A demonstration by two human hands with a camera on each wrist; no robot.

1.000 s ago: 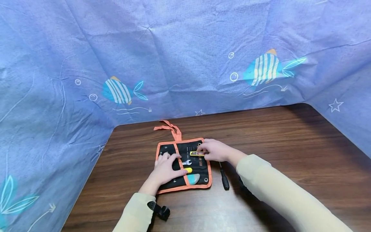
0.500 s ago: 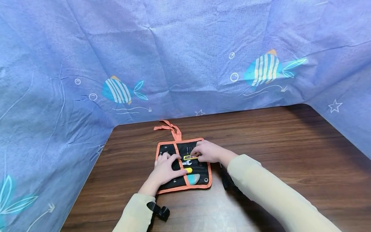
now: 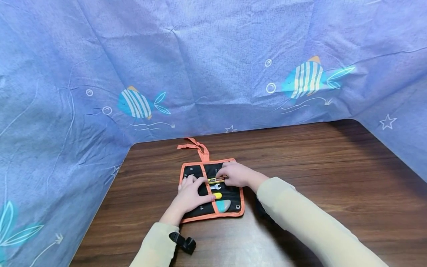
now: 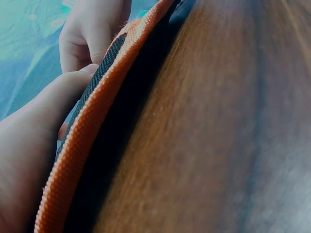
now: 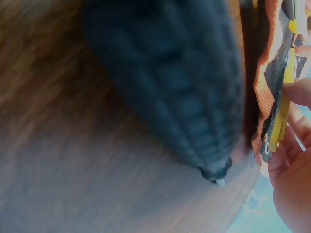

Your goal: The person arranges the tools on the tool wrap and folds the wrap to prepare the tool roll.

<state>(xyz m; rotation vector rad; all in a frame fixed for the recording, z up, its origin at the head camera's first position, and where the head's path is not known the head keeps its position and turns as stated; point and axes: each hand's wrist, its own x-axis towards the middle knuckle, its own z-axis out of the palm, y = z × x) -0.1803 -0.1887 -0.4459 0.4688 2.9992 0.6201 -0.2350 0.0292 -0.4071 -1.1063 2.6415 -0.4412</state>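
Note:
A black tool roll (image 3: 230,191) with orange trim lies spread on the table. My left hand (image 3: 190,194) rests on its left part, fingers spread, index fingertip and thumb at the orange strip along the pocket edge. My right hand (image 3: 235,174) pinches a small flat yellow case with a dark printed label (image 3: 215,181); its left end is right at that strip. In the right wrist view the yellow case (image 5: 282,116) lies along the roll, under the thumb. Below it, a wrench head (image 3: 217,187), a yellow tool end (image 3: 217,195) and a teal-and-grey tool (image 3: 222,205) stick out from the pockets.
A screwdriver with a black ribbed handle (image 5: 180,82) lies on the table right of the roll, mostly hidden by the right forearm in the head view. Orange ties (image 3: 198,147) trail from the roll's far edge. A blue fish-print cloth (image 3: 213,74) hangs behind the wooden table (image 3: 317,159).
My right hand has moved left and slightly toward me with the yellow case, bringing it to the orange strip beside my left index finger. My left hand has stayed put.

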